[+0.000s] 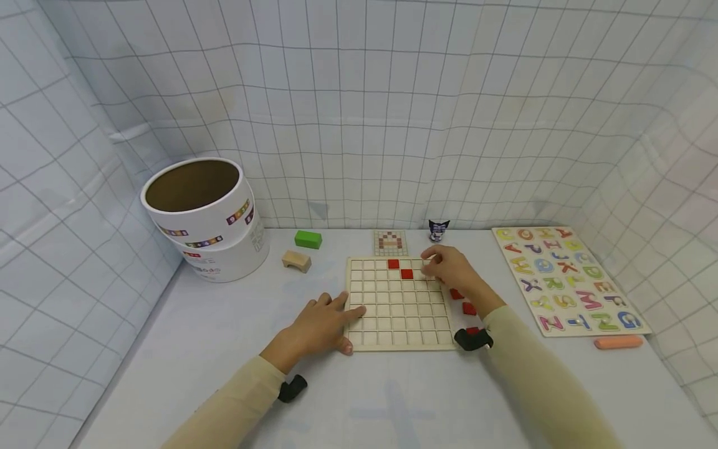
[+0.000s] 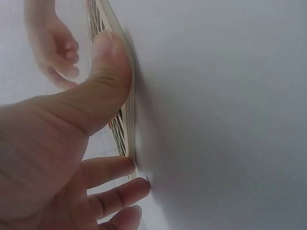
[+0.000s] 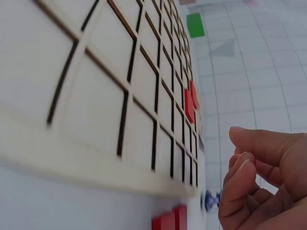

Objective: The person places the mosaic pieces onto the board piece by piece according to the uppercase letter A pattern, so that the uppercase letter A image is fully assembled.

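2 hands serve the board, which lies flat on the worktop; the step appears to be setting red tiles into its cells.

Left: use the left hand as a steady. Its fingers are extended, the index over the left cells, the thumb at the near left corner. Light pressure should prevent sliding; a heavy push could turn the board.

Centre: consult the card just beyond the far edge before selecting a cell.

Right: the right hand is above the far right corner, fingers loosely curled, tips apart, no tile visible in them. Grip each tile by opposite sides, lower it level, align it with the dividers, then release; a tilted tile would probably catch.

Appearance, left to right: the board is pale and thin, with raised dividers and a plain rim; its left cells are bare. 2 flat, bright tiles show in it: 1 in the far row, 1 in the next row, diagonally right. Cells beneath the right fingers cannot be checked. Beyond the right edge, 3 loose tiles lie on the worktop, partly overhung by the right arm.
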Available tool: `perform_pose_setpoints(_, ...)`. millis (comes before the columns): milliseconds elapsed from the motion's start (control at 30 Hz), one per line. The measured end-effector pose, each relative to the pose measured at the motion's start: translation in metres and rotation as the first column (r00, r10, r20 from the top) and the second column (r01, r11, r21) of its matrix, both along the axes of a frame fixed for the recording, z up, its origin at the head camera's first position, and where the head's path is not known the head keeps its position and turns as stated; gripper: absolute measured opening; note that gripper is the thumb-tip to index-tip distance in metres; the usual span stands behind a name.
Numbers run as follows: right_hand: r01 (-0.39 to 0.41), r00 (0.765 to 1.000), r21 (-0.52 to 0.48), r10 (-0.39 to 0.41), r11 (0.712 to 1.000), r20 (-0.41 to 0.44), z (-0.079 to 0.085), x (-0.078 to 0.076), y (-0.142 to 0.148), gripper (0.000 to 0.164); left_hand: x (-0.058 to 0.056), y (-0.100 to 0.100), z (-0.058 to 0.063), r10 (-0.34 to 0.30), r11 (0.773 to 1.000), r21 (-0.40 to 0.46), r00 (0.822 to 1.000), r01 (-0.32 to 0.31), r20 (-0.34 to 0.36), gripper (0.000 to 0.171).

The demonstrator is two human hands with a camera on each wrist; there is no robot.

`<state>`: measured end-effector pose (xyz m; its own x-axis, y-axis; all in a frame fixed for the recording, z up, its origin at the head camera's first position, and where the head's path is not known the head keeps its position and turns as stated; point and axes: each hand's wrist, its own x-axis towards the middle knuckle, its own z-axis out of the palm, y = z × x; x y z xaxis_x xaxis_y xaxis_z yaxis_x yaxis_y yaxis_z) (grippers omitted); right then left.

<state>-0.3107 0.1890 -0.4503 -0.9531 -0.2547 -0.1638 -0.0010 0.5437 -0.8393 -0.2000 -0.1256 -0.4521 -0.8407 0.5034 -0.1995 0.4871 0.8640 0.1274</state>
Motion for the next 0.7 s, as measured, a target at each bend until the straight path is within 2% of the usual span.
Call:
perform_pose_setpoints(133,0.057,0.998,0.026,-0.057,0.998,-0.012,0.004,0.005,0.041,0.042,-0.001,0.001,0.0,-0.014,1.0,-0.006,1.0,0.014,-0.015,0.086)
perform_pose_setpoints(300,0.103,0.993,0.051,-0.105,0.993,0.047,-0.003,0.012,0.074,0.04,0.002,0.0,0.001,-0.006,1.0,-0.001,1.0,0.006,-0.005,0.086)
perform_pose_setpoints(467,0.074,0.993,0.053,-0.079,0.996,0.087,-0.01,0.017,0.084,0.039,0.003,-0.001,0.003,-0.006,1.0,-0.004,1.0,0.006,-0.013,0.085)
perform_pose_setpoints(700,0.027,0.999,0.154,-0.032,0.988,0.029,-0.018,0.018,0.085,0.041,0.0,0.0,0.002,-0.021,1.0,-0.015,1.0,0.021,-0.021,0.084)
